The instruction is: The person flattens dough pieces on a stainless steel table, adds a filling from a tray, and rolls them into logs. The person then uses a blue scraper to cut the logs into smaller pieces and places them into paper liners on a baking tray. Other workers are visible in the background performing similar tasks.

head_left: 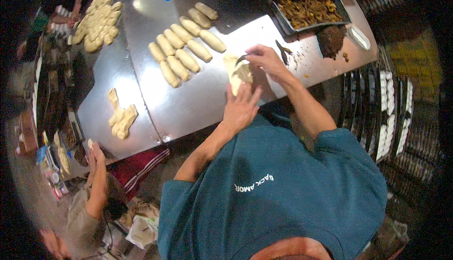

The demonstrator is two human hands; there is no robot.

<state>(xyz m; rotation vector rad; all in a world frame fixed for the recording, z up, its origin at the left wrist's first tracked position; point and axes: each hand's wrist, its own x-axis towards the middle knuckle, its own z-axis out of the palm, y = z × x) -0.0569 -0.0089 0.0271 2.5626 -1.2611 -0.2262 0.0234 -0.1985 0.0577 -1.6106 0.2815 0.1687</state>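
A flattened piece of pale dough [231, 66] lies near the table's front edge, with a greyish smear on its surface. My left hand [239, 107] rests at its near end, fingers spread and touching the dough. Above the dough's right side, my right hand [266, 61] pinches a dark curved strip [240, 59]; its exact kind is hard to make out. Several filled-looking dough rolls [188, 60] are lined up in rows to the left of the dough. More dark strips [284, 52] lie on the metal to the right of my right hand.
At the far right stand a tray of yellow-brown chunks [306, 14], a dark brown crumbly mound [330, 42] and a white scraper [358, 38]. Dough lumps [123, 118] and a pile of dough pieces [98, 19] lie left. Co-workers' hands [96, 155] show at the left edge. Racks [377, 109] stand right.
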